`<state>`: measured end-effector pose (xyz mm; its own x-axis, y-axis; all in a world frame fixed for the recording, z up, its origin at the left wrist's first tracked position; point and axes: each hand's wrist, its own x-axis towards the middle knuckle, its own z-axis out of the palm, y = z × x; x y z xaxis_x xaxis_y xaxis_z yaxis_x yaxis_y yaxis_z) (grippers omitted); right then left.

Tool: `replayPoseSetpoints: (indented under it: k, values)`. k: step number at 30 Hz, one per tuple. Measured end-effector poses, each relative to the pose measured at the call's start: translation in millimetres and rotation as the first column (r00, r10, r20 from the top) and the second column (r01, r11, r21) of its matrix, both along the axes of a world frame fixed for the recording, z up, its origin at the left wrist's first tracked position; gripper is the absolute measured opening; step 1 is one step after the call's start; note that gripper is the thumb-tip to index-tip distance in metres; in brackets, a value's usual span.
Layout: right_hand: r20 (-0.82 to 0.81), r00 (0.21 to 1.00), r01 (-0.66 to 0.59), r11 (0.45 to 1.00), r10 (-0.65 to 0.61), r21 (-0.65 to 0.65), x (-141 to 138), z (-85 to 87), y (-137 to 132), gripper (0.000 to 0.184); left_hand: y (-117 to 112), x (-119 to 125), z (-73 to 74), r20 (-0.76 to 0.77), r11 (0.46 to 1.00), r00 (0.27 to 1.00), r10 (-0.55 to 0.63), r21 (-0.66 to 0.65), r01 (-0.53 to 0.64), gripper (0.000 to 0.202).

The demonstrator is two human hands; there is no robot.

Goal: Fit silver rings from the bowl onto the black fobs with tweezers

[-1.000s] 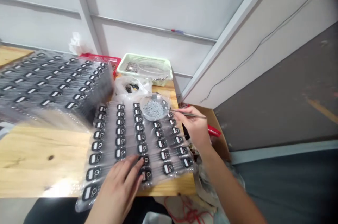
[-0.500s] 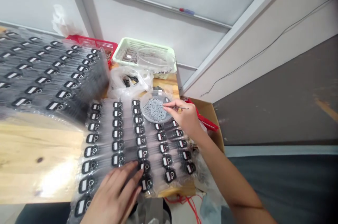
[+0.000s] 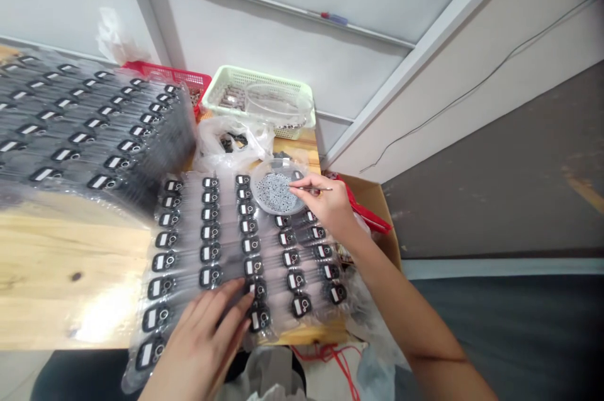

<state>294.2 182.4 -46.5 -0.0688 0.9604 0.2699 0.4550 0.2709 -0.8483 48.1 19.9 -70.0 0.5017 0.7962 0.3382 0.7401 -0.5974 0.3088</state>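
My right hand (image 3: 325,203) pinches a slim metal tool (image 3: 321,189) over the clear round bowl (image 3: 258,198). Whether the tool is tweezers or a pick I cannot tell. Many tiny grey ring-like parts (image 3: 278,193) fill the bowl, which stands on the far end of a bubble-wrapped sheet (image 3: 231,231). Rows of small black casings (image 3: 250,244), each with a white rectangle and a ring, lie on that sheet. Fingers extended, my left hand (image 3: 212,325) rests on its near part. Its fingertips touch or nearly touch a black casing (image 3: 257,289).
A tall stack of similar wrapped casings (image 3: 94,118) stands on the wooden table (image 3: 47,262) at left. Behind the bowl are a white plastic bag (image 3: 212,143), a pale green basket (image 3: 283,131) and a red basket (image 3: 155,70). A cardboard box (image 3: 372,190) is right of the table.
The view has shifted slightly, so the table items appear a little higher. My right hand stays at the bowl with the tool, and my left hand stays on the sheet.
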Motion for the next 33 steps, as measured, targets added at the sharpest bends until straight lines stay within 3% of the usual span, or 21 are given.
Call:
replayPoseSetpoints:
  k: [8,13,18,21,25,33]
  values:
    - [-0.003,0.998,0.060,0.998,-0.060,0.029,-2.3,-6.2,4.8,0.006,0.8,1.7,1.3,0.002,1.000,1.000,-0.002,0.007,0.002,0.028]
    - [-0.090,0.989,0.125,0.989,-0.119,0.075,-3.6,1.0,3.2,0.009,0.6,2.5,1.9,-0.008,1.000,1.000,-0.004,0.003,0.004,0.028]
    - [-0.289,0.936,0.207,0.978,-0.200,-0.008,1.4,15.7,-26.4,0.009,0.8,2.7,6.7,0.000,1.000,1.000,-0.017,-0.021,0.017,0.027]
    - [-0.379,0.915,0.126,0.990,-0.139,-0.059,3.7,15.0,-60.0,0.009,0.9,2.9,12.4,0.045,0.996,0.999,-0.024,-0.080,0.027,0.026]
    - [-0.416,0.909,-0.081,0.976,-0.009,-0.200,1.5,4.6,-96.0,0.007,5.6,2.1,9.7,0.078,0.993,0.997,-0.007,-0.117,0.016,0.024]
    - [-0.176,0.976,-0.184,0.921,0.130,-0.342,-17.8,-2.4,-96.2,0.011,10.4,12.1,-5.1,0.089,0.997,0.993,0.076,-0.009,-0.075,0.017]
